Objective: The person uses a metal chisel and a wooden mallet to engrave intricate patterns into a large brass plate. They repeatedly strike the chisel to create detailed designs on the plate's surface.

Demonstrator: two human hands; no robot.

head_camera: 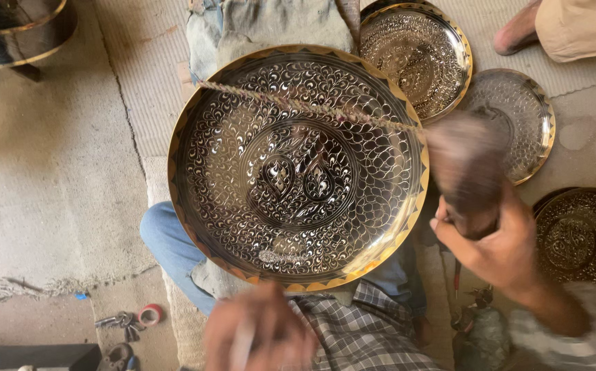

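A large round brass plate with dense engraved leaf patterns rests on my lap, tilted toward me. A twisted cord stretches across its upper part. My left hand, blurred, sits at the plate's near rim and grips a thin pale tool. My right hand is raised to the right of the plate and grips a blurred wooden mallet, whose head hangs beside the plate's right rim.
Three smaller engraved brass plates lie to the right: one at the top, one beside it, one lower. Another person's foot is at top right. Small tools and a tape roll lie on the floor at lower left.
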